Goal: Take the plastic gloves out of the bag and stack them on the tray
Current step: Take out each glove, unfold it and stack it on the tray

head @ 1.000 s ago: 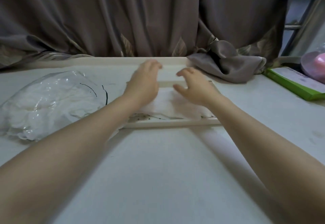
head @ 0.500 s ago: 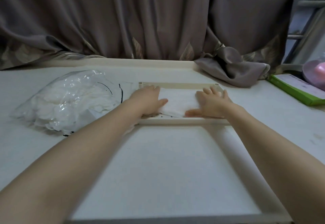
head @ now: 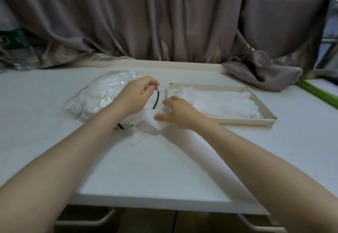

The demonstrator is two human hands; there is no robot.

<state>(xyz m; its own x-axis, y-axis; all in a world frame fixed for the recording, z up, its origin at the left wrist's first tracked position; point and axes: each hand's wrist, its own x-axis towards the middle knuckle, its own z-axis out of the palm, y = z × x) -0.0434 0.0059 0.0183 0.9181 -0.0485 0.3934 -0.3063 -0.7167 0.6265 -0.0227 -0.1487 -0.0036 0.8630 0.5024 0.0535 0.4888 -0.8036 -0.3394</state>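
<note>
Left hand (head: 136, 95) was raised just above the bag (head: 102, 95), fingers curled, thumb and forefinger pinching the clear film at the bag's mouth; a black printed line (head: 156, 99) on the film hung below the pinch. The bag lay under and to the left of that hand, on the table (head: 164, 168), crumpled and packed with white gloves. Right hand (head: 176, 113) sat just right of the left one, close but apart, at the bag's open end. Its fingers were loosely bent, thumb stretched out toward the near-left, resting on a loose white glove (head: 151, 121) that spilled from the mouth of the bag onto the table. Whether the fingers gripped that glove or only lay on it could not be told. The tray (head: 263, 108) stood immediately right of the right hand, its left edge partly hidden behind the knuckles. A flat pile of gloves (head: 225, 104) lay inside the tray, filling most of its floor, with the far-left corner bare and showing small holes. Beyond both hands hung a grey curtain (head: 173, 19), one fold (head: 263, 75) slumped onto the table beyond the tray's far-right corner. A green-edged box (head: 320, 91) lay well to the right of the tray, cut off by the frame edge. Both forearms were bare.
</note>
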